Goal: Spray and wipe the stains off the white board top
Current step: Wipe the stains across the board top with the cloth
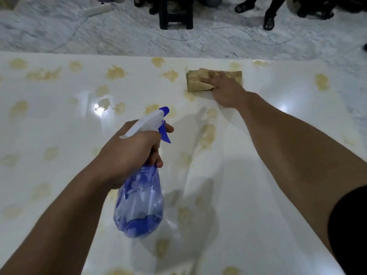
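Pretty dim, soft, smeary footage. Glossy white board top [59, 126] shows hot glare beyond the fingers [168, 128] of the left hand [129, 151] and right of the right hand [224, 90], whose fingers look motion-blurred. Soft shadows sit right of the left fingers. Fisheye bends the edges.

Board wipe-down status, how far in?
Early. Done: the right side of the white board top looks mostly clear. In hand: right hand presses the brown cloth near the far edge; left hand holds the spray bottle. Left: yellowish stains nearly everywhere else.
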